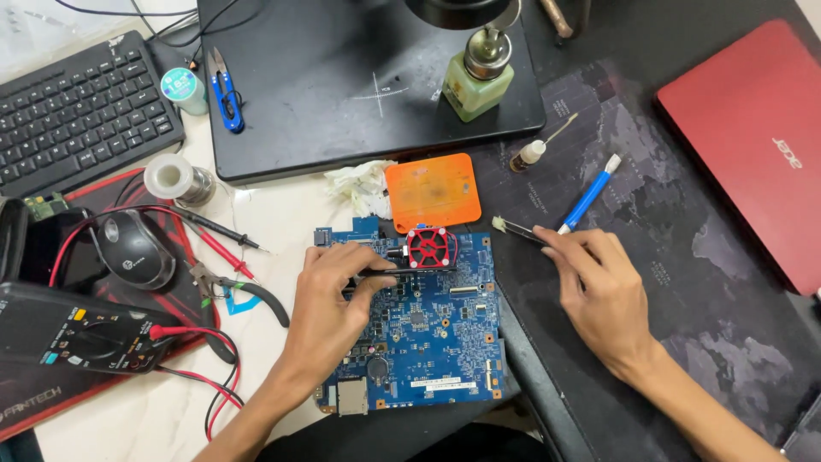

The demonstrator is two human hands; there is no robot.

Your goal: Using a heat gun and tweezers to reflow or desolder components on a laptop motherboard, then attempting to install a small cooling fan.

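Note:
A blue circuit board (428,342) lies flat at the desk's front edge, with a small red fan (427,246) at its far side. My left hand (333,299) rests on the board's left part and pinches a thin dark tool (402,272) that points right, under the fan. My right hand (599,287) lies on the dark mat to the right of the board. It holds a slim dark stick with a pale tuft at its tip (500,224), just off the board's top right corner.
An orange pad (432,192) and crumpled tissue (363,184) lie behind the board. A blue-handled brush (590,195), a small bottle (528,155), a green dispenser bottle (475,81) and a red laptop (753,137) are farther back. Left: mouse (132,248), multimeter (77,329) with leads, pliers (244,291), keyboard (81,111).

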